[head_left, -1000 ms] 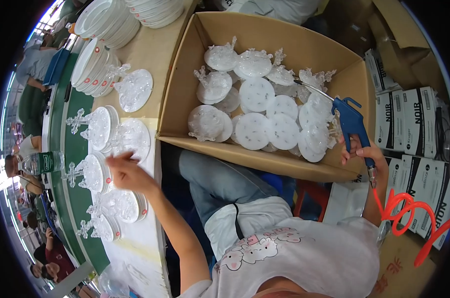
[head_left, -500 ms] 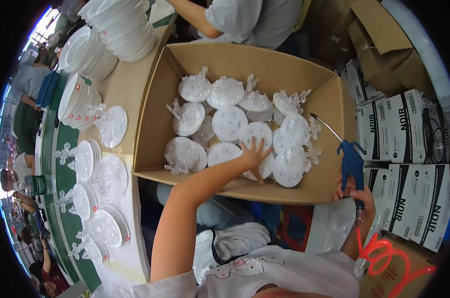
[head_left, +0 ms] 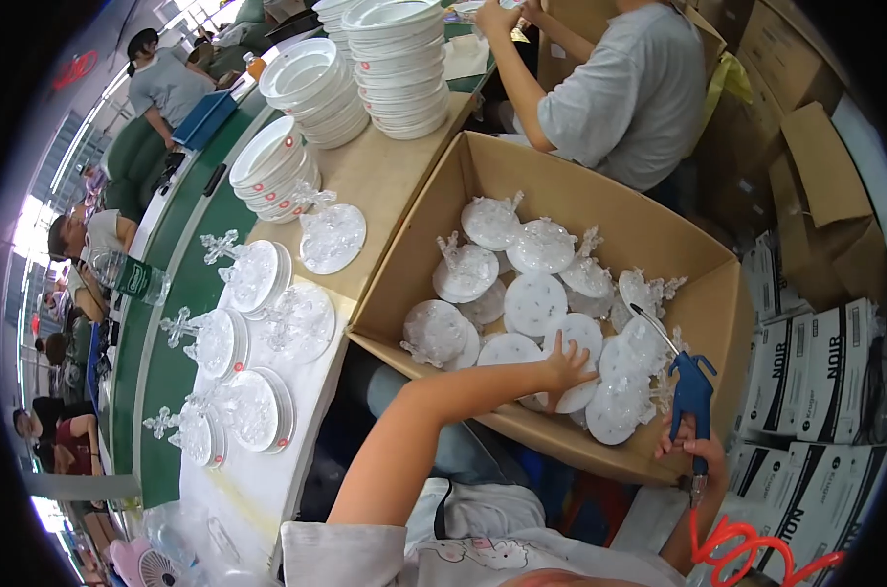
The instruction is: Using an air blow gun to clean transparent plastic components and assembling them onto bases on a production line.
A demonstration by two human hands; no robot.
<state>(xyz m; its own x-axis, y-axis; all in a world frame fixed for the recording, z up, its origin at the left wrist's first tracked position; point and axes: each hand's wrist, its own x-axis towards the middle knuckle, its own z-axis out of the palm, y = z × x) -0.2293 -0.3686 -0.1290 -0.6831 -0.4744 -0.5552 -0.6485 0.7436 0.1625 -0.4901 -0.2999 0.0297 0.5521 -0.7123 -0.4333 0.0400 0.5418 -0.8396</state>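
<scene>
My left hand (head_left: pixel 567 372) reaches into a cardboard box (head_left: pixel 727 323), its fingers apart and touching a round white plastic disc (head_left: pixel 582 336). Around it lie several more discs, many topped with clear, crystal-like plastic pieces (head_left: pixel 544 245). In my right hand (head_left: pixel 696 442), at the near right of the box, is a blue air blow gun (head_left: pixel 693 391). Its thin metal nozzle slants over the discs toward the far left. From the handle hangs a red coiled hose (head_left: pixel 727 536). Whether the trigger is pressed I cannot tell.
Left of the box, a table (head_left: pixel 311 416) bears several discs with clear pieces (head_left: pixel 253 401) and tall stacks of white rings (head_left: pixel 399 64). A water bottle (head_left: pixel 131 276) lies farther left. A co-worker in grey (head_left: pixel 620 98) sits beyond the box. Printed cartons (head_left: pixel 815 362) stand at right.
The view has swung left, so the box and table appear farther right and tilted. My left hand stays on the discs with its fingers a little closer together; my right still holds the air blow gun.
</scene>
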